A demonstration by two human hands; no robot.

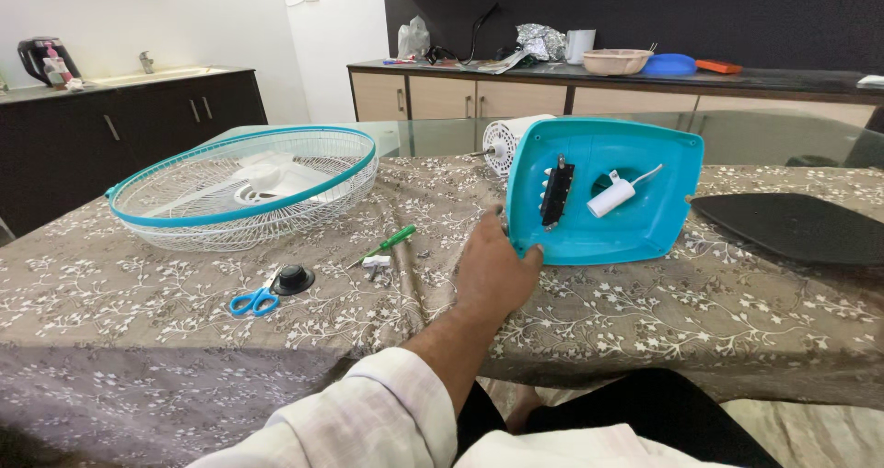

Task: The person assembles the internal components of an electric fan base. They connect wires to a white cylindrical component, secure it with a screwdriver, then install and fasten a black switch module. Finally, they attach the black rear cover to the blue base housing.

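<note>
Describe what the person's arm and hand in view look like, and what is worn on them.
Only one arm shows, seemingly the left hand. It is bare: no glove, ring or watch visible. The forearm is uncovered up to a light, whitish sleeve with a faint check pattern, rolled or pushed back below the elbow. The other hand is out of view.

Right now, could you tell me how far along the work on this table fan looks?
Taken apart already: the fan guard lies separate on the tablecloth. In hand: the left hand grips the teal base, tipped up with its underside showing. Left over: screwdriver, scissors and black cap lie loose.
</note>
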